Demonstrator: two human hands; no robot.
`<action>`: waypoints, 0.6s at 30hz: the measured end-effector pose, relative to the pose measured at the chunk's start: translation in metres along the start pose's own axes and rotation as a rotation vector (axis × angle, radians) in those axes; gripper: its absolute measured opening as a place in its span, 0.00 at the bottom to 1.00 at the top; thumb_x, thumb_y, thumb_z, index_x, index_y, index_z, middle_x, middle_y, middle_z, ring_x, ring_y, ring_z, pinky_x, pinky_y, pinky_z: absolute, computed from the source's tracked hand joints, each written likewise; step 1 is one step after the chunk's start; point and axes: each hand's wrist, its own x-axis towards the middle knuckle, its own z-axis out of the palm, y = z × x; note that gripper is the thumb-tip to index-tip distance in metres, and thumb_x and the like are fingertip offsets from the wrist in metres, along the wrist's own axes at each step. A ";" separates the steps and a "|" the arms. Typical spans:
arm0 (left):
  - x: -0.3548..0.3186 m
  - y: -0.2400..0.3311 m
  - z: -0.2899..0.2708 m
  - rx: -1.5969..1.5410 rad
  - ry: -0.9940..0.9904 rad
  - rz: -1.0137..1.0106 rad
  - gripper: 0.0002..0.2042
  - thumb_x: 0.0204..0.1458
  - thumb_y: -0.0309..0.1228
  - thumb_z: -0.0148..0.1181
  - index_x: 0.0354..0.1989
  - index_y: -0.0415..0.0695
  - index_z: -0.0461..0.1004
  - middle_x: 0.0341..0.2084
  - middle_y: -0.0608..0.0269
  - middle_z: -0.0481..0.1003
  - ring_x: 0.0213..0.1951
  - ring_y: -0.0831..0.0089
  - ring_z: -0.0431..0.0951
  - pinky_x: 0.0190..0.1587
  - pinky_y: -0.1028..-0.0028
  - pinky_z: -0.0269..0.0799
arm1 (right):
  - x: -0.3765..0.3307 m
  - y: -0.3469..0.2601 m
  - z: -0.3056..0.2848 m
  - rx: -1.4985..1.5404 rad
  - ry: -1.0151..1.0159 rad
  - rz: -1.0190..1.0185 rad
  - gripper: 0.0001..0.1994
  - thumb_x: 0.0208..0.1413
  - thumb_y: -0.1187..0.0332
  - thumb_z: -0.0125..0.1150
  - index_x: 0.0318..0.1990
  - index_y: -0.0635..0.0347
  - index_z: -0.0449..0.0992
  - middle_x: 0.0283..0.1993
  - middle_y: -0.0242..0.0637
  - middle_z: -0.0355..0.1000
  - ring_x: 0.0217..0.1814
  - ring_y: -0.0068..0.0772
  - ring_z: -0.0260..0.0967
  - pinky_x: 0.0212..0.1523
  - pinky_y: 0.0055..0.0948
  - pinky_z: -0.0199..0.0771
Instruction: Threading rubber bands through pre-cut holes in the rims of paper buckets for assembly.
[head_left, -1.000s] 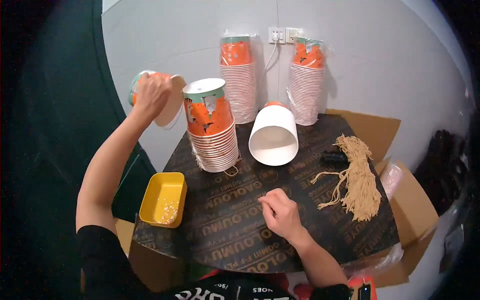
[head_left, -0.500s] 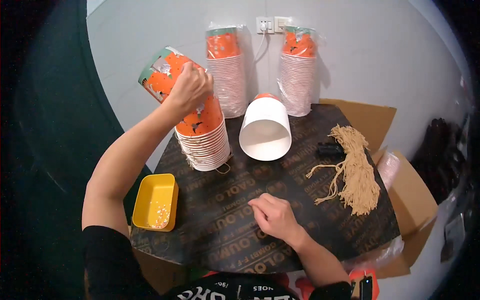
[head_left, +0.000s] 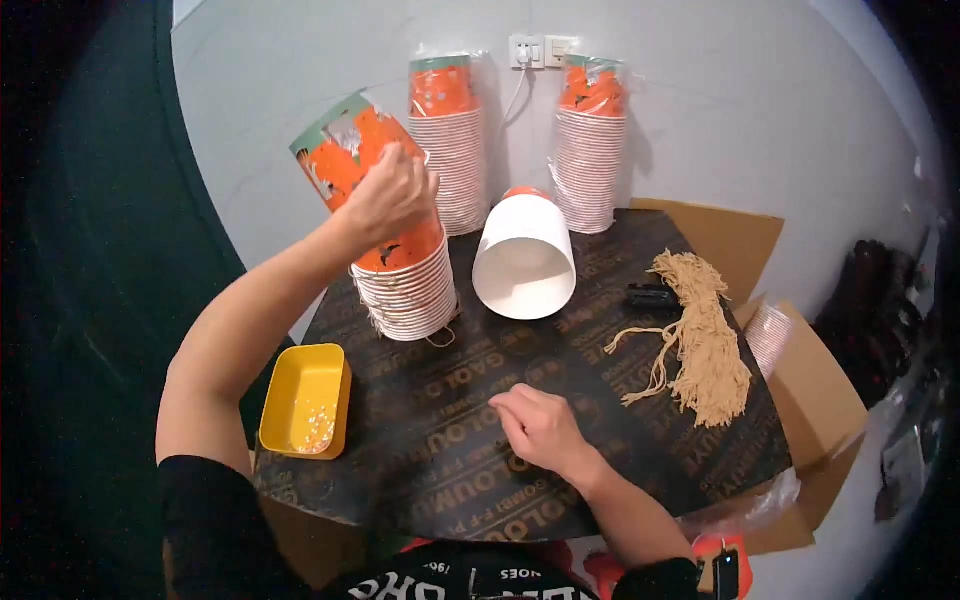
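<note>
My left hand (head_left: 390, 195) is closed around an orange paper bucket (head_left: 335, 165) with a green base end. The bucket is tilted, base up, over a nested stack of upside-down paper buckets (head_left: 408, 300) whose white rims show string loops. My hand hides its rim, so I cannot tell whether it touches the stack. My right hand (head_left: 540, 425) rests curled near the front middle of the table; its fingertips are hidden, and whatever they may hold is not visible. Beyond it lies another paper bucket (head_left: 525, 265) on its side, white opening toward me.
A yellow container (head_left: 345, 400) with small pale bits stands at left. Tan cords (head_left: 705, 345) lie in a bundle at right beside a small black object (head_left: 650, 297). Two plastic-wrapped bucket stacks (head_left: 445, 160) stand against the wall. A cardboard box (head_left: 815, 385) is beyond the right edge.
My left hand has shifted slightly right with the tilted bucket, which stands a little more upright. My right hand stays curled in about the same place.
</note>
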 end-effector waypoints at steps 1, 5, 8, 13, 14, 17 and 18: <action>-0.002 0.008 -0.002 -0.012 -0.001 0.015 0.06 0.48 0.32 0.53 0.23 0.45 0.70 0.17 0.65 0.69 0.23 0.70 0.71 0.33 0.68 0.60 | 0.001 0.000 -0.001 -0.005 0.004 0.003 0.05 0.51 0.78 0.58 0.35 0.63 0.76 0.29 0.41 0.71 0.28 0.43 0.72 0.29 0.34 0.72; -0.012 0.015 -0.004 -0.114 -0.004 0.109 0.07 0.49 0.33 0.53 0.25 0.44 0.70 0.18 0.66 0.69 0.24 0.70 0.71 0.33 0.69 0.61 | 0.003 -0.006 -0.001 0.024 -0.033 0.028 0.05 0.51 0.77 0.58 0.36 0.62 0.76 0.28 0.41 0.71 0.28 0.43 0.72 0.28 0.35 0.73; -0.015 0.012 -0.008 -0.316 0.004 0.205 0.07 0.50 0.33 0.52 0.30 0.43 0.72 0.25 0.63 0.70 0.32 0.67 0.72 0.41 0.65 0.63 | 0.003 -0.007 -0.001 0.031 -0.052 0.032 0.05 0.51 0.77 0.58 0.36 0.62 0.77 0.28 0.41 0.71 0.28 0.43 0.72 0.28 0.35 0.73; 0.002 -0.005 -0.021 -0.241 0.530 -0.586 0.13 0.46 0.33 0.58 0.37 0.39 0.70 0.44 0.51 0.68 0.50 0.55 0.69 0.57 0.55 0.58 | 0.000 -0.003 -0.001 0.024 -0.046 0.020 0.05 0.51 0.77 0.58 0.36 0.62 0.77 0.28 0.41 0.71 0.28 0.43 0.72 0.28 0.35 0.73; 0.013 -0.013 -0.031 -0.120 0.481 -0.716 0.14 0.48 0.35 0.58 0.37 0.38 0.70 0.43 0.50 0.71 0.47 0.55 0.72 0.54 0.53 0.61 | -0.001 -0.001 -0.002 0.019 -0.047 0.029 0.05 0.51 0.77 0.59 0.36 0.62 0.77 0.28 0.41 0.71 0.28 0.43 0.72 0.28 0.35 0.73; 0.016 -0.031 -0.018 -0.412 0.001 -0.879 0.12 0.51 0.35 0.56 0.37 0.38 0.71 0.38 0.48 0.75 0.43 0.54 0.77 0.49 0.53 0.66 | -0.002 -0.002 -0.001 0.024 -0.059 0.023 0.05 0.51 0.77 0.59 0.36 0.62 0.77 0.28 0.41 0.72 0.27 0.43 0.73 0.28 0.34 0.73; 0.014 -0.036 -0.004 -0.474 0.057 -0.827 0.11 0.54 0.34 0.53 0.37 0.38 0.72 0.32 0.48 0.77 0.38 0.52 0.79 0.44 0.53 0.69 | -0.001 -0.002 0.000 0.026 -0.064 0.018 0.05 0.51 0.77 0.58 0.36 0.62 0.77 0.28 0.41 0.72 0.27 0.43 0.73 0.28 0.34 0.73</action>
